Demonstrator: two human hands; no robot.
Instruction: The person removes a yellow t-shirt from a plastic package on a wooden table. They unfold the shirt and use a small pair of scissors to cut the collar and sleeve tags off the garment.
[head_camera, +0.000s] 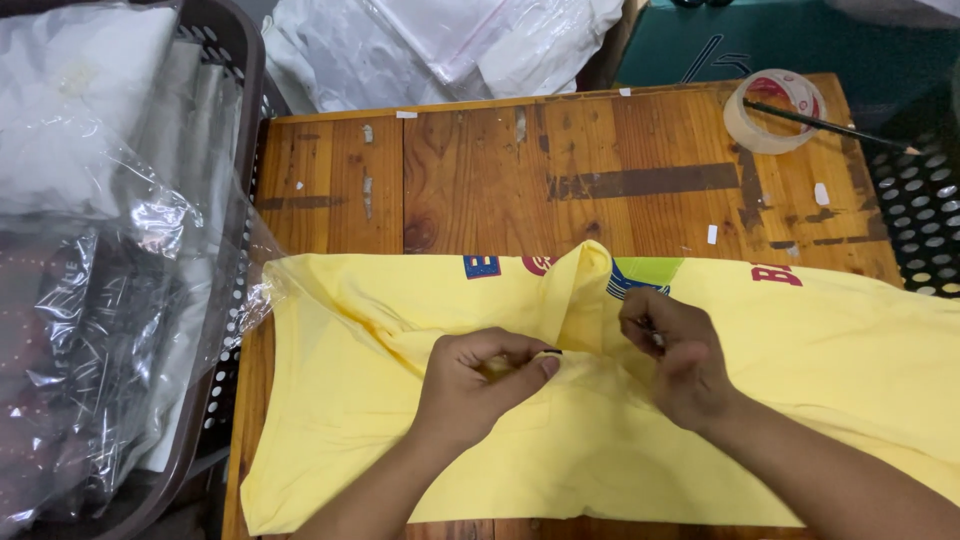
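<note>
A worn wooden tabletop (640, 170) carried the work, its boards marked with dark strips of old tape residue. Across its near half, running off the right edge, lay a yellow T-shirt (800, 400) with coloured print showing along its upper fold; the cloth was rucked into a raised pleat near the middle of the tabletop. Beside the left edge stood a dark perforated plastic basket (235, 60) stuffed with clear plastic bags (100, 250), one of which spilled over onto the shirt's left corner. More white bagged goods (440, 45) lay beyond the far edge. At the far right corner sat a roll of clear tape (775, 110) with a pencil (830, 125) resting across it.

The left hand (475, 385) was closed in a pinch on the fabric just below the pleat, and something small and dark showed at its thumb tip, too small to identify. The right hand (675, 355), just beside it, was curled shut on the cloth on the pleat's other side.

The shirt looked light, soft and limp, likely to sag and crease wherever unsupported; it seemed best taken by pinching a fold or hem, as both hands did.
</note>
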